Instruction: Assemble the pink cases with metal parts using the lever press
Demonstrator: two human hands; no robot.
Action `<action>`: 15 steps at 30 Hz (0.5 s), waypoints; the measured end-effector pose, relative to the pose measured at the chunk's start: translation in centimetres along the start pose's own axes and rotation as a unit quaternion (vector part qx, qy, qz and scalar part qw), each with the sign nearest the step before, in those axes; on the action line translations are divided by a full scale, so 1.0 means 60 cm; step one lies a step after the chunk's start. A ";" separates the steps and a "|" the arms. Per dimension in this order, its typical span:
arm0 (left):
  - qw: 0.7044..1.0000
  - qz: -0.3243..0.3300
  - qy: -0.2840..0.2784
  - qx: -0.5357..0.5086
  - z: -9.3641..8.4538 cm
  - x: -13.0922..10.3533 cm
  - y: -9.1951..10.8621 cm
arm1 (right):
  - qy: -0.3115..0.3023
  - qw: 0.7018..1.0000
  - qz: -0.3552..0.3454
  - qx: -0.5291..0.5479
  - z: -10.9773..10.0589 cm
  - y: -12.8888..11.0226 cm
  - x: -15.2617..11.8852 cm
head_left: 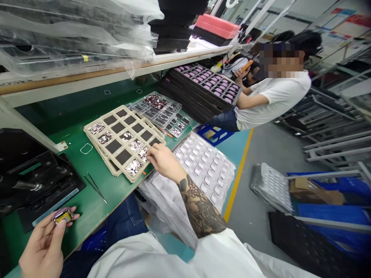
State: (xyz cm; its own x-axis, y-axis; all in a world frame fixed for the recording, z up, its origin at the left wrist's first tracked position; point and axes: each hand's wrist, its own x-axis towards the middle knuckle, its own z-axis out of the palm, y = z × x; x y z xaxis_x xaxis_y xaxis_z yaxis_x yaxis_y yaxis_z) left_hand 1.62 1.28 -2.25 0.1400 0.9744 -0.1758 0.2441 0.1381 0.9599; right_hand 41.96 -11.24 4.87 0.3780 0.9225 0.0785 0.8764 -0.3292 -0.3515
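Between thumb and fingers, my left hand point(45, 247) grips a small purple-framed electronic device housing point(63, 216) with a yellow part showing inside. It is at the lower left, over the bench edge. My right hand point(164, 160) reaches to a beige compartment tray point(117, 134), its fingertips bent together at a compartment of small silvery pieces point(143, 153). Whether a piece is pinched there is too small to see. Several other compartments hold similar pieces; others show dark bottoms. Tweezers point(95, 189) lie on the green bench point(84, 166) between my hands.
Clear plastic trays point(165, 110) of small parts lie behind the beige tray. A black fixture point(34, 181) stands left. White blister trays point(203, 166) are stacked beside the bench. Farther off, a co-worker point(275, 96) is by stacked black trays point(203, 92). A shelf point(87, 77) hangs overhead.
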 end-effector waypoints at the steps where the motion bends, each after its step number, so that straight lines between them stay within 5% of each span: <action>1: 1.000 0.000 0.001 0.002 -0.002 0.001 -0.003 | 0.002 1.000 -0.002 0.000 0.002 -0.002 0.001; 15: 0.997 0.022 -0.040 -0.058 0.001 0.007 -0.014 | 0.228 0.967 0.053 0.105 0.032 -0.008 0.000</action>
State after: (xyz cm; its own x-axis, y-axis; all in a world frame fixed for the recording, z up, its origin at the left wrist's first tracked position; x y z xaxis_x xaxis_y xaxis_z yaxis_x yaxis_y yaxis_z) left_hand 1.55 1.54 -3.13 0.2262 0.9630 -0.1465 0.1242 0.1206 0.9849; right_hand 40.94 -10.68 3.25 0.5959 0.6854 0.4185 0.7643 -0.3241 -0.5574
